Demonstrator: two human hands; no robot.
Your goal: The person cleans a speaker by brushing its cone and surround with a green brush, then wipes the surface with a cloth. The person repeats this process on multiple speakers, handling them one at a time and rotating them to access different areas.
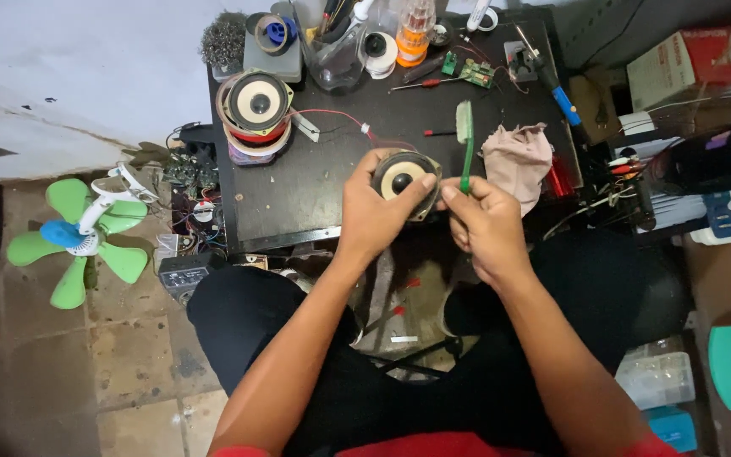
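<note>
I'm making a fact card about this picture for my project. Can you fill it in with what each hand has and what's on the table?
Left hand: holds a small round speaker, thumb on its cone
Right hand: holds a green toothbrush, bristle end pointing up
Table: dark, low, cluttered
On the table: a stack of speakers, a pink cloth, a green circuit board
On the floor: a green fan
</note>
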